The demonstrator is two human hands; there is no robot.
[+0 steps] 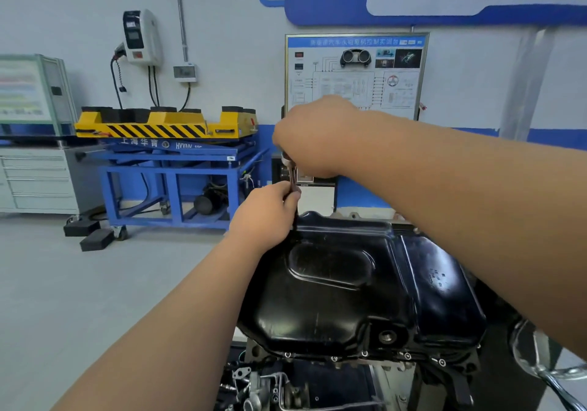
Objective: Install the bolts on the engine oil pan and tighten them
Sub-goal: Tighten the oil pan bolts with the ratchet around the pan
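Standing upright at the far left edge of the black oil pan, a slim metal tool is held by both hands. Its upper end is gripped inside the curled fingers of the right hand, while its shaft is pinched lower down by the left hand. The tool's tip is hidden behind the left hand. The pan is seated on top of the engine at near centre, and small bolts are seen along its near rim. A yellow and blue lift cart is parked at the far left.
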